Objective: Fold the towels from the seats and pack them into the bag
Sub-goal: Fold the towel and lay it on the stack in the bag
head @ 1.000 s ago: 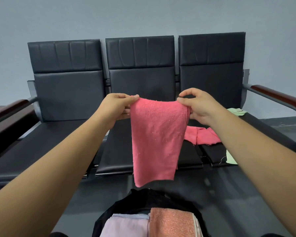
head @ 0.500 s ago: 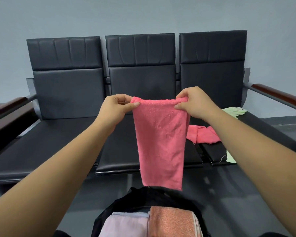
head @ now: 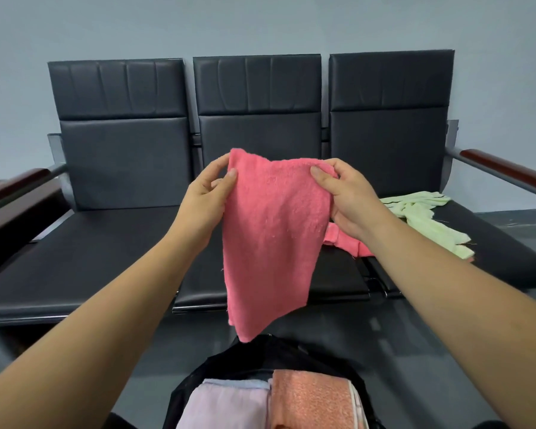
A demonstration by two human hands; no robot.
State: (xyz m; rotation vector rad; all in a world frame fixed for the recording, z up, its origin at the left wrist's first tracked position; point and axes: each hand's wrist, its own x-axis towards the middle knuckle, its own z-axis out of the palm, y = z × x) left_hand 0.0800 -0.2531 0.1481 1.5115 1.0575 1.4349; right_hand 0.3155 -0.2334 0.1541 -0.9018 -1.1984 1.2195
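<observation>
A pink towel (head: 273, 236) hangs in the air in front of the middle seat, its lower corner just above the bag. My left hand (head: 206, 201) pinches its top left corner and my right hand (head: 350, 196) pinches its top right corner. The black bag (head: 223, 363) lies open at the bottom, holding a folded lilac towel (head: 226, 407) and a folded orange towel (head: 311, 400) side by side. On the right seat lie a crumpled pale green towel (head: 427, 218) and another pink towel (head: 350, 241), partly hidden by my right arm.
Three joined black seats (head: 106, 243) stand against a grey wall. Dark wooden armrests stick out at the left end (head: 13, 184) and the right end (head: 508, 171). Grey floor lies between the seats and the bag.
Both hands have come closer to me and lower with the pink towel. The towel now hangs slanted, its bottom drawn to a point over the bag.
</observation>
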